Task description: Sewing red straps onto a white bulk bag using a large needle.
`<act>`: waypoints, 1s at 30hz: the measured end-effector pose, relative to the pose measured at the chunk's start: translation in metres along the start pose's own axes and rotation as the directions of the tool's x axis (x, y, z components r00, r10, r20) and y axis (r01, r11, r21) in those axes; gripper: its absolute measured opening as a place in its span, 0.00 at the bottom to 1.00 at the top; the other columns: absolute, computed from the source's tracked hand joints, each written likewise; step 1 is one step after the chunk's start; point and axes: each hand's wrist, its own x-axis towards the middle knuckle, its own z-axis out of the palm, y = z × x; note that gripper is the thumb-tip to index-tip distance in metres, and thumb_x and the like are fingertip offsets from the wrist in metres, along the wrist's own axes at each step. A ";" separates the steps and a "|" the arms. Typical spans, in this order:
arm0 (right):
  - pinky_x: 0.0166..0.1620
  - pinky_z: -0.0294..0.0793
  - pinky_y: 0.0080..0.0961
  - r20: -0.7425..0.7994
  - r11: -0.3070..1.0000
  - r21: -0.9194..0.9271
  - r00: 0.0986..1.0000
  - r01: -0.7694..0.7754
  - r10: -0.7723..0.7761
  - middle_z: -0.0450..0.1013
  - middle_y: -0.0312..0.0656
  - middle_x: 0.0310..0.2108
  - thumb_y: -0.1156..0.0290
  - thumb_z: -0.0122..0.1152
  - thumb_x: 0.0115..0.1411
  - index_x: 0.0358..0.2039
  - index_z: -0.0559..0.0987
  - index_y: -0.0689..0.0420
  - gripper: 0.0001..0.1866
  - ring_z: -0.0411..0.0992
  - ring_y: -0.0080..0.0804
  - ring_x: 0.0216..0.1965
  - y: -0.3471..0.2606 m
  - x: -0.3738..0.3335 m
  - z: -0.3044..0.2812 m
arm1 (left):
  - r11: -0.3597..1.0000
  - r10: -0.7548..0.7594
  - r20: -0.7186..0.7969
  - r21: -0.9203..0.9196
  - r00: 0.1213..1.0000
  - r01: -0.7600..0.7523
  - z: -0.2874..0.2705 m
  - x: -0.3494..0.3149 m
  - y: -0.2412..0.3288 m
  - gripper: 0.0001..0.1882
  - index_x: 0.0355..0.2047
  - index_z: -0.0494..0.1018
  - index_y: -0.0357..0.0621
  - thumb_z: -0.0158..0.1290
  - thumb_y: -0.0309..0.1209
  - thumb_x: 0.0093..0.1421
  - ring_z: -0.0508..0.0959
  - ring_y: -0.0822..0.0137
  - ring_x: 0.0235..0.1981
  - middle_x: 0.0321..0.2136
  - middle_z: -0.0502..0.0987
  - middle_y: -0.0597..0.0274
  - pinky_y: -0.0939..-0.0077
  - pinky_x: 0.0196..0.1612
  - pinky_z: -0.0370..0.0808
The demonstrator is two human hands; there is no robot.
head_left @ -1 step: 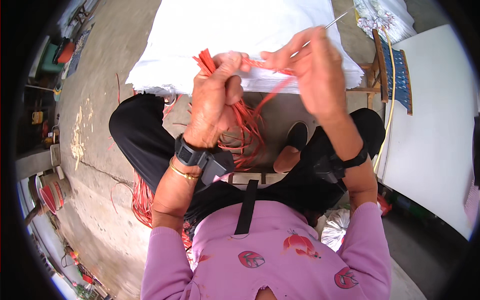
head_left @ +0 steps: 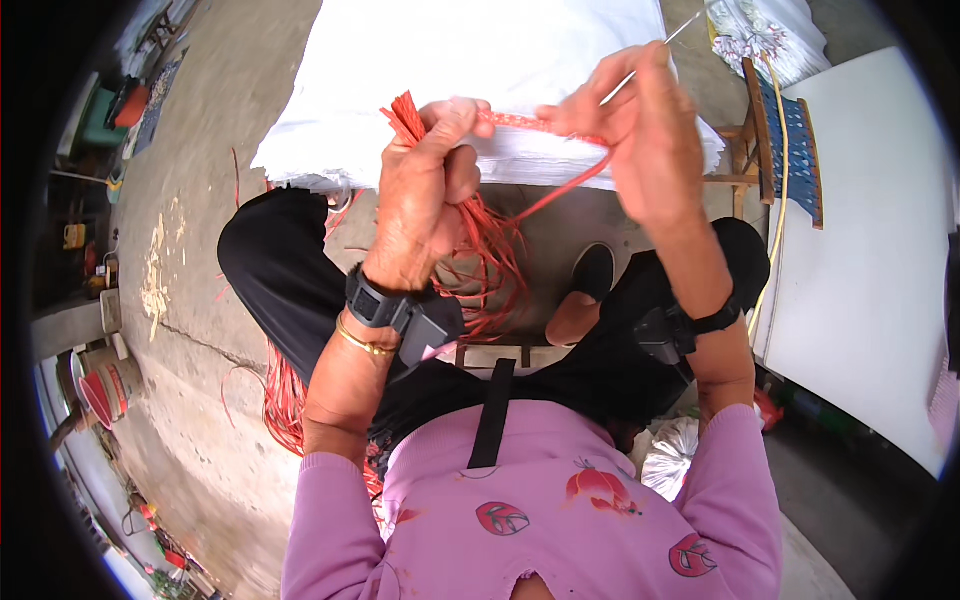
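Note:
My left hand (head_left: 425,185) is closed round a bundle of red plastic strips (head_left: 404,118); their cut ends stick up above the fist and long strands (head_left: 492,250) hang below it. From its fingertips a narrow looped red band (head_left: 517,121) stretches across to my right hand (head_left: 655,150). Those right fingers pinch the band's far end, with a thin metal hook or needle (head_left: 682,28) slanting up out of them; its working tip is hidden. A single red strand (head_left: 570,184) runs taut from the right hand down to the hanging strips.
A pile of white cloth or sacks (head_left: 480,60) lies just beyond my hands. More red strips (head_left: 285,400) lie by my left leg. On the right stand a wooden seat with blue webbing (head_left: 795,150) and a white board (head_left: 870,240); a round container (head_left: 108,385) is at far left.
My right hand has shifted slightly up and to the right with the hook. More of the looped band shows between the hands, and the single strand is straighter. My left hand has barely moved.

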 end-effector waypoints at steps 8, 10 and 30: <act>0.20 0.61 0.32 0.007 0.228 -0.973 0.989 0.041 -0.149 0.62 0.39 0.07 0.49 0.52 0.57 0.13 0.75 0.59 0.27 0.66 0.31 0.13 -0.010 0.019 -0.061 | 0.604 0.287 0.191 0.725 0.939 -0.331 0.000 0.029 0.006 0.08 0.34 0.76 0.35 0.57 0.25 0.54 0.72 0.76 0.31 0.28 0.76 0.65 0.81 0.37 0.70; 0.19 0.63 0.33 0.219 -0.145 -0.971 0.952 0.190 -0.215 0.66 0.48 0.10 0.52 0.56 0.54 0.10 0.75 0.58 0.24 0.67 0.43 0.13 0.003 0.015 -0.082 | 0.477 0.295 0.263 0.793 0.919 -0.380 0.003 0.036 0.002 0.08 0.34 0.76 0.34 0.57 0.25 0.54 0.72 0.77 0.31 0.28 0.76 0.65 0.81 0.37 0.70; 0.27 0.70 0.36 0.030 0.027 -0.999 0.982 0.036 -0.188 0.73 0.47 0.17 0.48 0.59 0.51 0.20 0.78 0.58 0.23 0.73 0.44 0.22 0.009 0.023 -0.078 | -0.131 0.294 0.507 0.861 0.810 -0.491 0.009 0.068 -0.003 0.07 0.30 0.74 0.35 0.55 0.25 0.52 0.71 0.56 0.22 0.23 0.74 0.48 0.69 0.29 0.69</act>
